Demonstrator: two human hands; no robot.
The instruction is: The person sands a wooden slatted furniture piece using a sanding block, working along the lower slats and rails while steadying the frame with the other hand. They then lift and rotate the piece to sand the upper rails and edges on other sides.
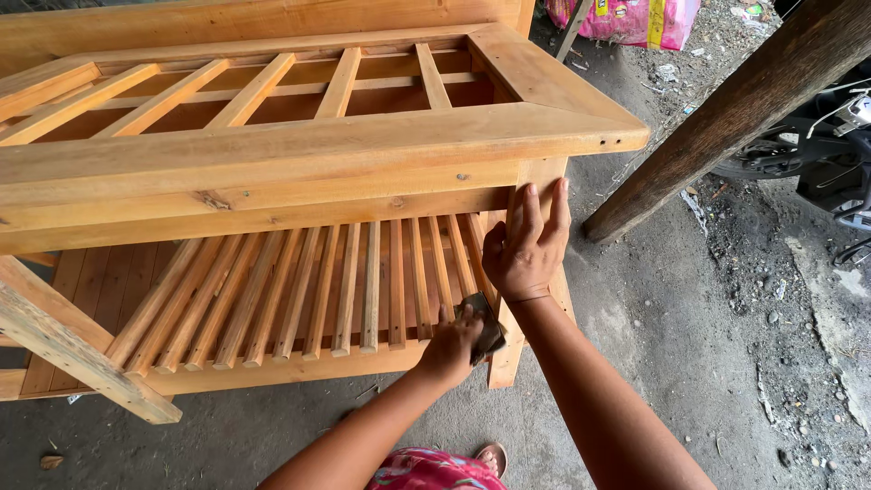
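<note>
Honestly, the risk is slipping: the left hand (451, 345) grips a dark piece of sandpaper (488, 328) low against the front leg (519, 272) of the wooden rack, by the bottom slats (363, 281). The right hand (524, 249) lies flat and open on that leg, holding nothing. Push carelessly and knuckles could scrape slat ends, or catch a splinter.

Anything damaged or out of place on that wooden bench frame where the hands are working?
Little stands out. The front rail has a rough, chipped knot, and two small holes show at its right end. The slats look evenly spaced. The left hand holds a dark sanding piece; the right hand rests flat on the leg.
</note>
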